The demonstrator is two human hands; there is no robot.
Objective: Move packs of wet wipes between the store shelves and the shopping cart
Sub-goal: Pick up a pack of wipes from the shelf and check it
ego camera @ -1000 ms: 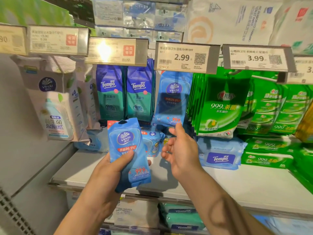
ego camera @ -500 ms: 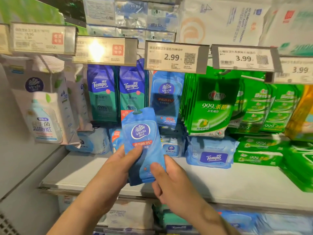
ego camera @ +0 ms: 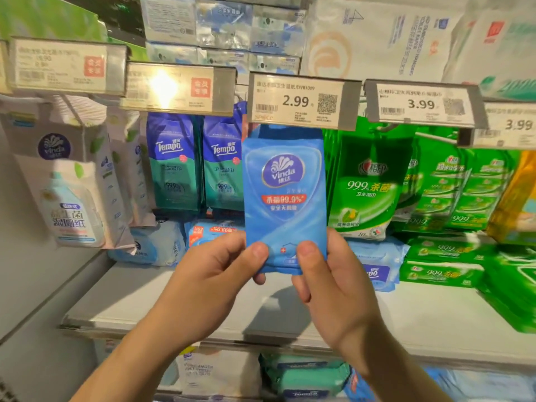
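A blue Vinda wet wipes pack (ego camera: pixel 283 195) stands upright in front of the hanging row, its top edge just under the 2.99 price tag (ego camera: pixel 301 101). My left hand (ego camera: pixel 214 282) pinches its lower left corner, thumb on the front. My right hand (ego camera: pixel 330 288) pinches its lower right corner the same way. Behind and to the left hang two blue-green Tempo packs (ego camera: pixel 174 163). Green 999 packs (ego camera: pixel 365 181) hang to the right. Whether the held pack is on a hook is hidden by the price tag.
A grey shelf board (ego camera: pixel 435 323) runs below the hands, with flat Tempo packs (ego camera: pixel 377 265) and green packs (ego camera: pixel 441 271) lying on it. A white Vinda box (ego camera: pixel 66 175) hangs at the left. More packs lie on the lower shelf (ego camera: pixel 304 375). White tissue bundles (ego camera: pixel 371 39) fill the top shelf.
The blue pack has risen from chest height and moved right to the hanging row under the 2.99 tag. My right hand, free a second ago, now grips its lower corner.
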